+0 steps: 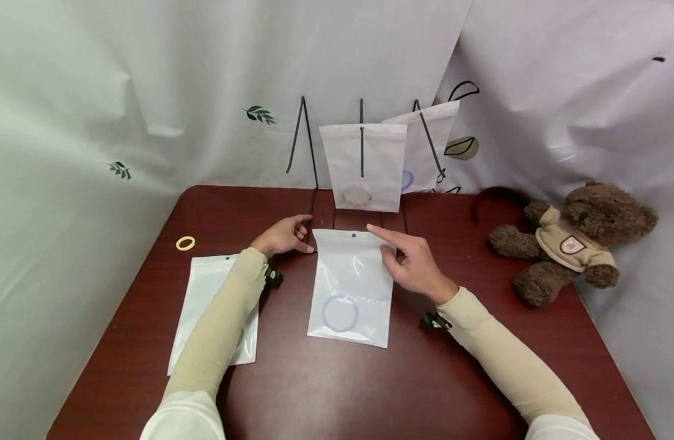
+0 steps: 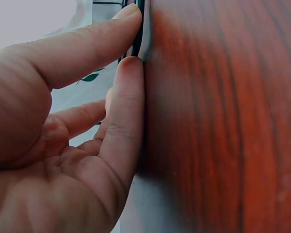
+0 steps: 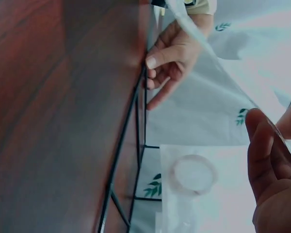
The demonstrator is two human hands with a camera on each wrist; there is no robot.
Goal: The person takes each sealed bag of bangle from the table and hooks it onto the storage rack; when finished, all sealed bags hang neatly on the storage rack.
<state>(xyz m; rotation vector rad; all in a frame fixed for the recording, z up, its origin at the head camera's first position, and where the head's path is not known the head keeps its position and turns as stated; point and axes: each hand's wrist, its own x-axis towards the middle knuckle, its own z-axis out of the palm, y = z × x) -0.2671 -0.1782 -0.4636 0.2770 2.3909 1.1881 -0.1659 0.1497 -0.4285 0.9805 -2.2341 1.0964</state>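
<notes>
In the head view my right hand [image 1: 413,263] pinches the upper right edge of a white zip pouch [image 1: 350,275] that has a hang hole and a pale purple ring [image 1: 340,313] inside. The right wrist view shows this pouch edge-on, between thumb and fingers [image 3: 262,145]. At the front left corner of a black wire display rack [image 1: 315,205], my left hand [image 1: 284,236] holds the base wire with thumb and finger, close to the tabletop. Two white pouches hang from the rack's prongs: a front pouch [image 1: 364,162] with a pale ring and another pouch [image 1: 432,140] with a blue ring.
Another white pouch [image 1: 205,293] lies partly under my left forearm. Beyond it is a yellow ring [image 1: 185,243]. A brown teddy bear [image 1: 573,244] and a dark red band [image 1: 498,190] lie on the right of the table [image 1: 424,391]. White curtains [image 1: 205,73] surround the table.
</notes>
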